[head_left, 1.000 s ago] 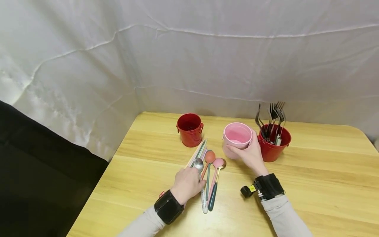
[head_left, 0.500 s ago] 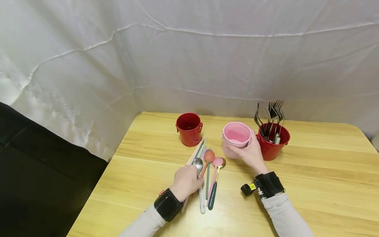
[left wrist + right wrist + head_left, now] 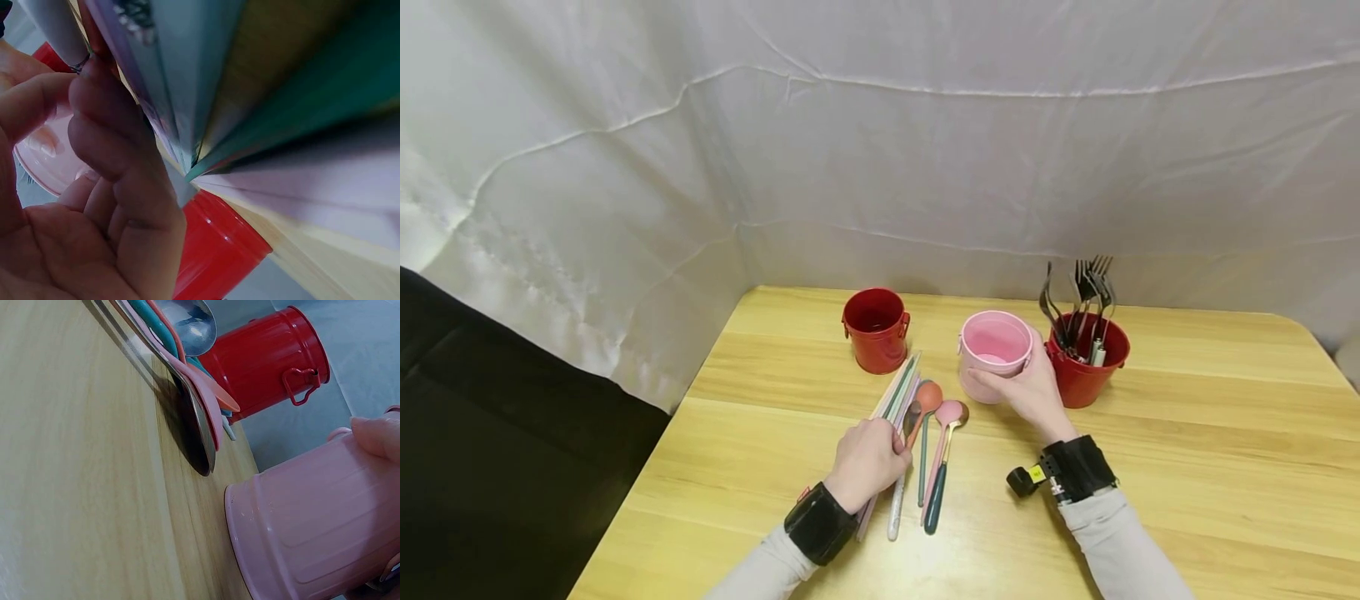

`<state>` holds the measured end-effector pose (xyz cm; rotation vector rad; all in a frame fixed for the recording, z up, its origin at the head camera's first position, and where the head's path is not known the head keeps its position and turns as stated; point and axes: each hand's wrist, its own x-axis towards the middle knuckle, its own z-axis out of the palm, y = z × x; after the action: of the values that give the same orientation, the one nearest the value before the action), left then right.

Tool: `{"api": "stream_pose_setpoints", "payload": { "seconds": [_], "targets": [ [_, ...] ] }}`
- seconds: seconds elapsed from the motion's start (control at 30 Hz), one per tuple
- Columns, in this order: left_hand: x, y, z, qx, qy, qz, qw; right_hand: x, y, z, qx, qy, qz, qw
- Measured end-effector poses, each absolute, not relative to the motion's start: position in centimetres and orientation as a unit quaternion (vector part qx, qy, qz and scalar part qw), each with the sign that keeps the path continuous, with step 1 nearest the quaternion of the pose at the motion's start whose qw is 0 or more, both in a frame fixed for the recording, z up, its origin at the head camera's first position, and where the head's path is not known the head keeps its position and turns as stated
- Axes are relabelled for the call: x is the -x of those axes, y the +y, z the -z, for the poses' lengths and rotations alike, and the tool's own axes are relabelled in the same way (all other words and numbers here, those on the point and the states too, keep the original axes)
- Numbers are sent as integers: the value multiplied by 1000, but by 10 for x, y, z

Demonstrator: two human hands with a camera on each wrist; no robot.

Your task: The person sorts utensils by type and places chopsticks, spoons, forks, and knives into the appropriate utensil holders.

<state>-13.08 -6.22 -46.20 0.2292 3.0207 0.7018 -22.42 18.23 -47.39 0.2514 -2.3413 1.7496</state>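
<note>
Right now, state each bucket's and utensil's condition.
Left red bucket: upright, seemingly empty
Pink bucket: empty, held by right hand
Right red bucket: upright, holding forks
Metal spoon: held by left hand
Orange spoon: grip unclear
Green spoon: unheld
Pink spoon: unheld
Dark-handled spoon: unheld
Chopsticks: bunched

Pale fabric (image 3: pixel 910 167) hangs behind a wooden table (image 3: pixel 1217 433), black material (image 3: pixel 497 467) at left
</note>
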Motion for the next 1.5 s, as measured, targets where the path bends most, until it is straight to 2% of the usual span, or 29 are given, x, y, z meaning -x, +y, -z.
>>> {"api": "stream_pose_setpoints", "payload": {
  "seconds": [0.47, 0.7, 1.07, 1.5],
  "targets": [
    [130, -61, 456, -73, 976, -203, 19, 225, 181, 474, -88, -793, -593, 103],
    [131, -58, 454, -71, 980, -181, 43, 223, 182, 474, -90, -795, -591, 104],
    [135, -62, 446, -94, 966, -231, 60, 207, 174, 443, -94, -790, -599, 93],
    [159, -66, 412, -138, 940, -313, 0, 224, 182, 474, -85, -802, -581, 109]
  ]
}}
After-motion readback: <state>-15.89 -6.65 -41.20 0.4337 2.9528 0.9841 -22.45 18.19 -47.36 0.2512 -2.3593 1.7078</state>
